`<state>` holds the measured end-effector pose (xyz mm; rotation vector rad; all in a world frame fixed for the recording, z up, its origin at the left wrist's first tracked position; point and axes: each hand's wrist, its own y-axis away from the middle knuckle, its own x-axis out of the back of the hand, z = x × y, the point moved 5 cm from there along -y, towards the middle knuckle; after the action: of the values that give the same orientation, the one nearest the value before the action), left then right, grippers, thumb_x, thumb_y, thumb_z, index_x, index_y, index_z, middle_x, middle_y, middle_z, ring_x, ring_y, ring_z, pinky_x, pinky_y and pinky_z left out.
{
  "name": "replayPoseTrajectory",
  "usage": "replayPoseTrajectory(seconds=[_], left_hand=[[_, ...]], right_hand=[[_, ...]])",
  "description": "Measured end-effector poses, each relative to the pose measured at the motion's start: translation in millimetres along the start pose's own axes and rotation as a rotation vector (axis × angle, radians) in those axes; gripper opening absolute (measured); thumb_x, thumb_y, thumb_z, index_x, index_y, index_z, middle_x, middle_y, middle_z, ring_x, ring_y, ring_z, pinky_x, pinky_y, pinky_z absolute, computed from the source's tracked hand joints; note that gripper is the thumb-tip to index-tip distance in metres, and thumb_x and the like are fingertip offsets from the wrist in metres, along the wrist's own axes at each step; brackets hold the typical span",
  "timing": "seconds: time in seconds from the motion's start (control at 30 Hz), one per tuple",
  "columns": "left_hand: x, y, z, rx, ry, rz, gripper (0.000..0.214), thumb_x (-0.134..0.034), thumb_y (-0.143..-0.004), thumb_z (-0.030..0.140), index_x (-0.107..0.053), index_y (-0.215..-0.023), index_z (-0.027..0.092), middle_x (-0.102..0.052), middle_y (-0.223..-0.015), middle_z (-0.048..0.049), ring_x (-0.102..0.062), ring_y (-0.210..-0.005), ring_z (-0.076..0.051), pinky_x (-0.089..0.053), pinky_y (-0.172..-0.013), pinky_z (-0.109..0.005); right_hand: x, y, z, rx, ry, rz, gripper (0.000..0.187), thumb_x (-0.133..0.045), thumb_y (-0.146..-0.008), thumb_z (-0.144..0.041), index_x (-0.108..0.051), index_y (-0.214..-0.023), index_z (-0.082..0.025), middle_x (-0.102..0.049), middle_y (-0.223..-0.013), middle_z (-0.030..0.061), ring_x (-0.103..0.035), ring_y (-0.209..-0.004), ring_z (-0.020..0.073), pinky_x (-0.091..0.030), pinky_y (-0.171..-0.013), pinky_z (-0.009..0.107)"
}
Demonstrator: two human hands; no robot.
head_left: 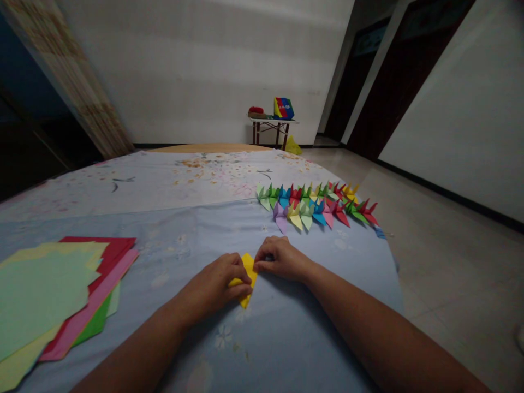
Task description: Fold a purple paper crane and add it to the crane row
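Between my two hands, on the blue flowered cloth, lies a small folded piece of yellow paper, roughly kite-shaped with its points up and down. My left hand is closed on its left side, fingers and thumb gripping the paper and covering part of it. On the other side my right hand is closed too, thumb and fingertips pinching the paper's upper right edge. Beyond my right hand, two rows of folded paper cranes in many colours stand close together.
Stacked coloured paper sheets lie at the left of the round table, pale green on top. The tablecloth is white at the back, blue in front. Farther off, a small side table carries a colourful box by the wall.
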<state>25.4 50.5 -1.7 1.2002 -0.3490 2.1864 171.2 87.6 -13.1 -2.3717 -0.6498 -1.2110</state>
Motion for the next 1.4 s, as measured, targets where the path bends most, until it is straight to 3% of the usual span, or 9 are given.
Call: replayPoseTrajectory(seconds=[1.03,1.4], left_hand=[[-3.2,-1.2,0.2,-0.006,-0.021,-0.006,0.018,-0.063,-0.075,0.039,-0.062,-0.085,0.023,-0.054,-0.093,-0.0007,-0.050,-0.089,-0.018,-0.040,-0.078,-0.028],[1.2,3.1,6.8,-0.019,-0.050,-0.020,0.023,-0.056,-0.080,0.041,-0.062,-0.091,0.023,-0.055,-0.093,-0.0016,-0.051,-0.084,-0.016,-0.041,-0.075,-0.027]], right_hand=[[1.0,0.1,-4.7,-0.043,0.027,-0.033,0.009,-0.068,-0.075,-0.029,-0.068,-0.080,-0.022,-0.061,-0.083,0.0007,-0.052,-0.087,0.0165,-0.027,-0.081,0.031],[0.9,-0.1,-4.7,-0.036,0.036,-0.042,0.009,-0.067,-0.075,-0.028,-0.068,-0.082,-0.022,-0.062,-0.083,0.0008,-0.052,-0.088,0.0166,-0.028,-0.080,0.031]])
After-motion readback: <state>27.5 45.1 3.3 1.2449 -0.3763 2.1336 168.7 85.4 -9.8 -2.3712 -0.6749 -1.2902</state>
